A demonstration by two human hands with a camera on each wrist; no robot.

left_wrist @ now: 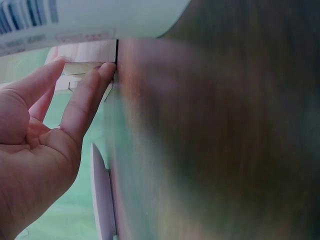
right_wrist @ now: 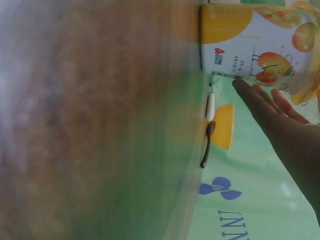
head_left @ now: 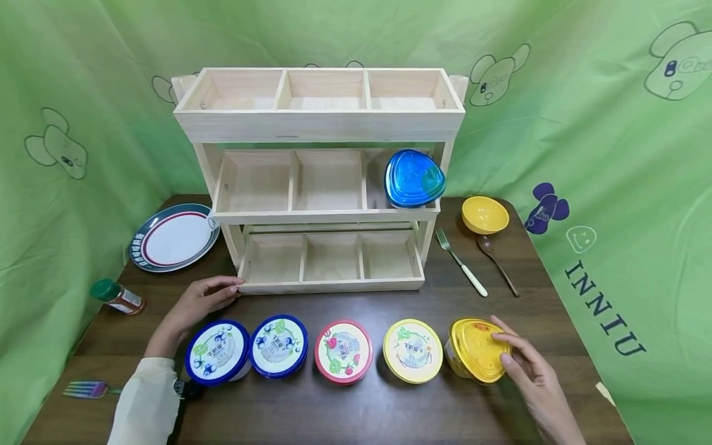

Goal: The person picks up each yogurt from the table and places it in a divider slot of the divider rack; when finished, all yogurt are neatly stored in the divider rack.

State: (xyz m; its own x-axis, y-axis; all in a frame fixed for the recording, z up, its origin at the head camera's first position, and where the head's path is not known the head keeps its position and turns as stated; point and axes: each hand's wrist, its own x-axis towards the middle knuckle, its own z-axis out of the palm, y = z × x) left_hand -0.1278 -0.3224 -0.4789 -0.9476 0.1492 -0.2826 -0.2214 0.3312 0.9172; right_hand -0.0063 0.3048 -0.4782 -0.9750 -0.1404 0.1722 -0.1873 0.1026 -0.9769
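R hand grip released, fingers flat on yellow-lidded cup; L hand relaxed, touching rack; a sideways nudge could tip cup.

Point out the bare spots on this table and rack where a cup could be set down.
Free: the wooden rack's top and bottom compartments, and the tabletop in front of the cup row. Crowded: the row itself, from blue-lidded cup to yellow-lidded cup under the right hand.

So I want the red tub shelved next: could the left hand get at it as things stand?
Probably yes. The left hand rests open at the rack corner; the red tub stands in the front row, nothing over it, though the two blue tubs stand between.
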